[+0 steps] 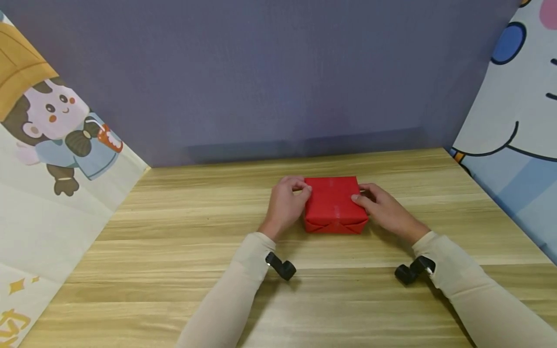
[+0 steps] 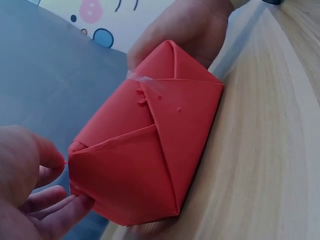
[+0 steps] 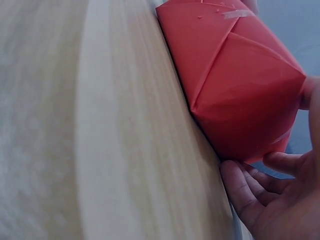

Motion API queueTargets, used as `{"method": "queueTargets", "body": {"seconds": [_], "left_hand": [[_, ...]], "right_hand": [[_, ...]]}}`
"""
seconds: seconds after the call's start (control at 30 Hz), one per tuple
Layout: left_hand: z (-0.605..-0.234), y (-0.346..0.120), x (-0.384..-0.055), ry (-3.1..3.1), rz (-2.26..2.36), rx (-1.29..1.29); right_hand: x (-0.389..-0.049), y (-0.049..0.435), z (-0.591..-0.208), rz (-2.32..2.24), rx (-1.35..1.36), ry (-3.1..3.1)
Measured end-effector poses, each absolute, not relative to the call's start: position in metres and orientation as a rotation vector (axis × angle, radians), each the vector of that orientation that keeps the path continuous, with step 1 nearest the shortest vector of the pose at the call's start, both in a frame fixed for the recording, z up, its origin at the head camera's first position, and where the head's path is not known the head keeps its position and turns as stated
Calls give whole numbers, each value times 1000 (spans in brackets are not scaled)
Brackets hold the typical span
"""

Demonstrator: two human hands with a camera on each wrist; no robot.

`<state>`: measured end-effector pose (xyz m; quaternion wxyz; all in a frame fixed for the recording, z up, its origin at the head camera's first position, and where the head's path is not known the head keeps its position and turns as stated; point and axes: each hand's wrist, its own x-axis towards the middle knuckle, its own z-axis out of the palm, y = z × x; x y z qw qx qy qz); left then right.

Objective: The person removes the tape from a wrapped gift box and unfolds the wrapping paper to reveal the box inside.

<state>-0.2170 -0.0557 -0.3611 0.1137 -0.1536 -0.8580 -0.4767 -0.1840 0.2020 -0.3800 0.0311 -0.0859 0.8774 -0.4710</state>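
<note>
A box wrapped in red paper point(image 1: 332, 198) lies flat on the wooden table, its folded, taped end facing me. At its left side is my left hand point(image 1: 288, 203). In the left wrist view, that hand point(image 2: 30, 185) pinches a tiny red scrap point(image 2: 65, 162) between its fingertips, while its lower fingers touch the box's side. My right hand point(image 1: 387, 208) grips the box's right side, thumb on top. Its other fingers lie low against the paper in the right wrist view. Clear tape point(image 2: 145, 79) and several small red bits point(image 2: 141, 96) show on the folded end.
Wood-grain table point(image 1: 174, 270) extends around the box. Behind it stands a dark grey-blue panel point(image 1: 278, 82). Cartoon-printed sheets border the left point(image 1: 65, 208) and right point(image 1: 522, 159). A small black camera mount sits on each wrist.
</note>
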Motion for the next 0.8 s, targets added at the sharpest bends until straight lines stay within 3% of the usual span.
{"method": "queueTargets", "body": {"seconds": [0.8], "left_hand": [[-361, -75, -223, -2535, -1848, -333]], "right_hand": [[-185, 204, -381, -1427, -266, 2728]]}}
